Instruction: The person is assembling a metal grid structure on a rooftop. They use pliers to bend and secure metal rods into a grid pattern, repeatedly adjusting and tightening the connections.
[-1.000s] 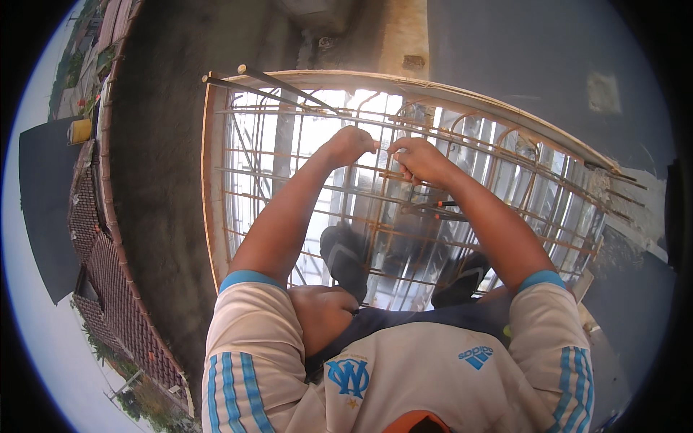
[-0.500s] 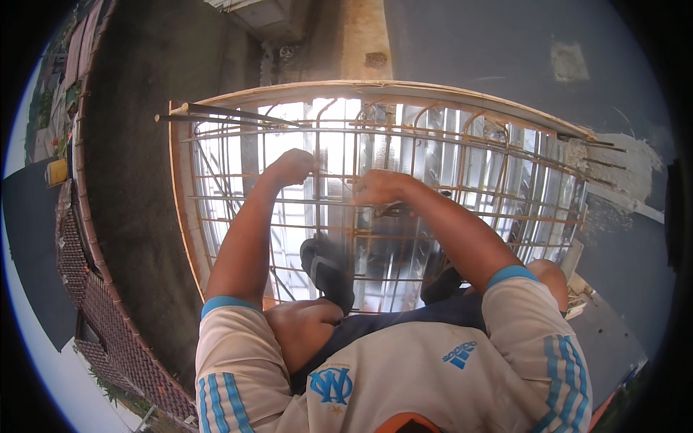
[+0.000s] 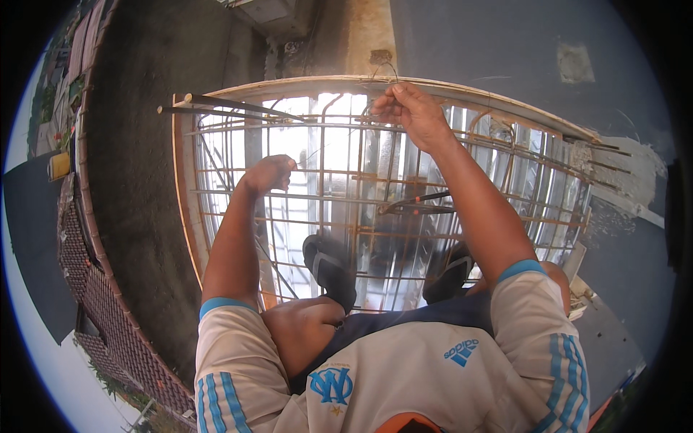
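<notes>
A grid of rusty rebar point(image 3: 336, 172) spreads below me, over shiny corrugated metal sheeting point(image 3: 292, 216). My left hand point(image 3: 268, 175) is closed above the left part of the grid, and a thin piece of tie wire point(image 3: 315, 154) sticks out from its fingers. Farther off, at the far edge, my right hand point(image 3: 419, 119) pinches at thin tie wires point(image 3: 386, 66), some of which loop up over the board; its fingertips partly hide them. Pincers point(image 3: 419, 207) with dark handles and orange marks lie on the bars, below the right hand and touched by neither.
Wooden boards point(image 3: 267, 92) frame the grid. Two long bars point(image 3: 238, 108) jut past its far left corner, and bar ends point(image 3: 613, 148) stick out at right. My sandalled feet point(image 3: 328, 270) stand within the grid. A tiled roof edge point(image 3: 101, 289) runs along the left.
My right hand has left the middle of the grid for the far edge, uncovering the pincers. My left hand has shifted slightly left and nearer, with a wire end now showing.
</notes>
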A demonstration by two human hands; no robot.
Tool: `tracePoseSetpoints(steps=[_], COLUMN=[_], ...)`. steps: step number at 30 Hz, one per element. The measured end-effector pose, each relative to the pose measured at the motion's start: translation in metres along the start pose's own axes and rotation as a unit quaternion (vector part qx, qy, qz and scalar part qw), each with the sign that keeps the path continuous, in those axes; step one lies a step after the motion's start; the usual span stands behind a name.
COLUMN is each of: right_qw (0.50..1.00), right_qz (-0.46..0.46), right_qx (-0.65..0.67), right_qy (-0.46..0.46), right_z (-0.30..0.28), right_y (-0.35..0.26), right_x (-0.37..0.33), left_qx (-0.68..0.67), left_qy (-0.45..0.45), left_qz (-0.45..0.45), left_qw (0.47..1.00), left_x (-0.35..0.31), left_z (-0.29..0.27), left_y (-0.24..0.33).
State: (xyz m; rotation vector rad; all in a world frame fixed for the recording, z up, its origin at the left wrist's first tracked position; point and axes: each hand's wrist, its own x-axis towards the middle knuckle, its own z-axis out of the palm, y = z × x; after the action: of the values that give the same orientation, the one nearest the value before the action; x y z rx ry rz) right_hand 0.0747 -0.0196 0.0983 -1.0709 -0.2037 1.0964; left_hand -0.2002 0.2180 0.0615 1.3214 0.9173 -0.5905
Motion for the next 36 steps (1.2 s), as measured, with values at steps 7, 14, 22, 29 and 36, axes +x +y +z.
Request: tracePoseSetpoints(steps=[7, 14, 22, 29, 36], right_qw=[0.852, 0.770, 0.768, 0.760, 0.781], right_qz=[0.205, -0.185, -0.023, 0.005, 0.028], right_qx=[-0.479, -0.610, -0.632, -0.623, -0.610], right_qy=[0.046, 0.040, -0.098, -0.185, -0.133], right_z=[-0.035, 0.063, 0.058, 0.051, 0.028], right_y=[-0.061, -0.039, 0.031, 0.034, 0.037], right_x=[-0.005, -0.022, -0.042, -0.031, -0.022], left_qx=[0.070, 0.090, -0.123, -0.042, -0.088], left_qy=[-0.013, -0.085, -0.160, -0.155, -0.212], left_qz=[0.014, -0.002, 0.005, -0.020, 0.022], left_qw=[0.997, 0.992, 0.979, 0.987, 0.973], left_x=[0.003, 0.004, 0.004, 0.006, 0.006], left_z=[0.014, 0.036, 0.040, 0.049, 0.047], left_y=[0.025, 0.046, 0.046, 0.049, 0.058])
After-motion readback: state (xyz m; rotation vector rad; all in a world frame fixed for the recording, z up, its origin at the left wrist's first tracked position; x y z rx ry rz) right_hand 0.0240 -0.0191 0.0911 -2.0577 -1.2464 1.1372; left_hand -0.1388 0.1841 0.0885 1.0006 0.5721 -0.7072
